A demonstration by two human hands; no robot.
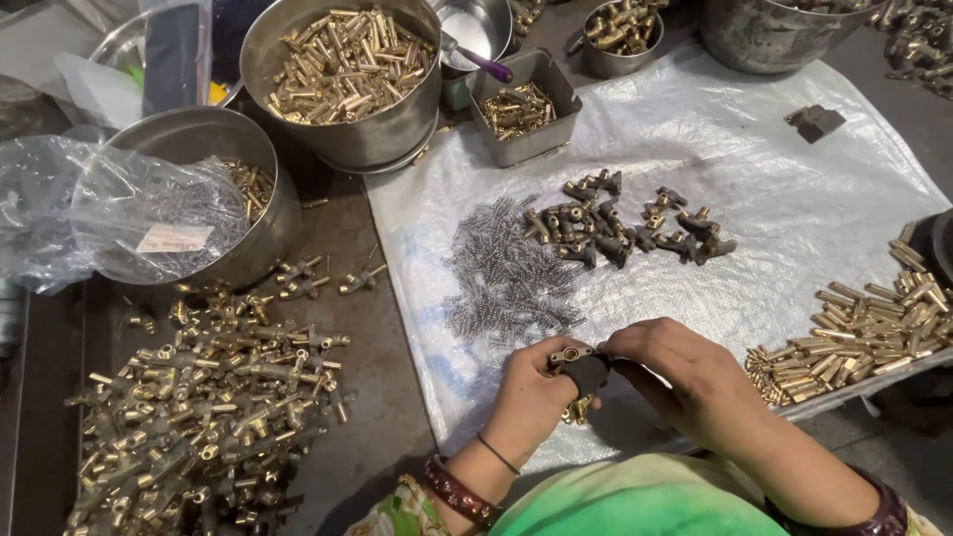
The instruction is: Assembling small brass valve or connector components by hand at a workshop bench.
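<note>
Left hand (531,392) fingers grip brass fitting (569,355), round opening facing up, long axis unclear; right hand (685,382) fingers pinch its side.

Even overhead light, soft shadows, mild glare on the white sheet (794,199), edges slightly curved, focus sharp.

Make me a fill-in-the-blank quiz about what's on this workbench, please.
1. Both hands, left hand and right hand, meet on one small ____ fitting.
2. The dark heap of tiny springs lies on a ____ sheet.
3. The square grey tray holds brass ____.
4. The big round bowl is made of ____.

Missing words: brass; white; parts; metal
</note>
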